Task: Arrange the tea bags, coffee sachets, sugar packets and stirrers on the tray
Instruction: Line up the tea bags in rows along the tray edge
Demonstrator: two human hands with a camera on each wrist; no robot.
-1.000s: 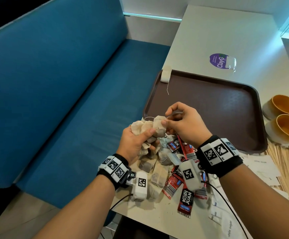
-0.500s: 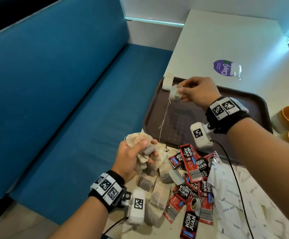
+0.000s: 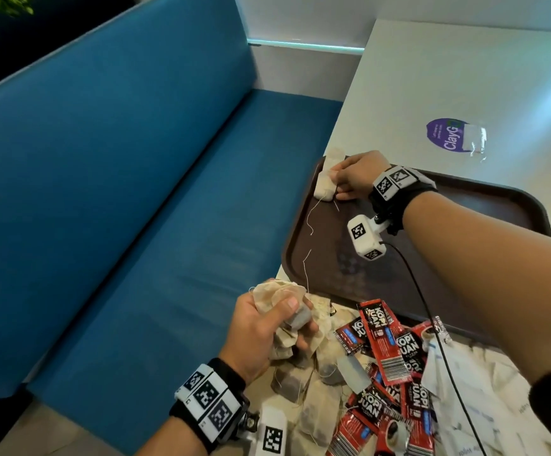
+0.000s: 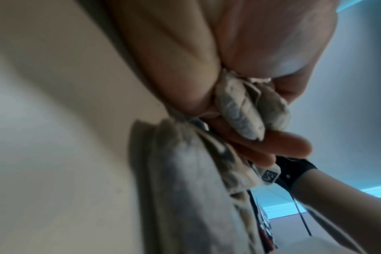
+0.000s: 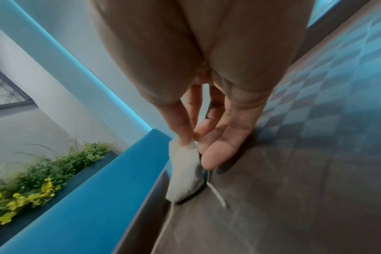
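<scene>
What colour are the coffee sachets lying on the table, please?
The coffee sachets are red and black with white lettering and small blue labels; the head view shows them best.

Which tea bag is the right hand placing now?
The tea bag pinched by the right hand at the tray's far left corner, just nearer than the one already lying there.

Head view: red coffee sachets (image 3: 384, 340) in the pile on the counter (image 3: 464, 77) read "KOPI JUAN" in white letters. Purple round sticker (image 3: 445, 135) on the counter read "ClayG", remainder covered. Print on white sugar packets (image 3: 471, 406) was too small to read.
</scene>
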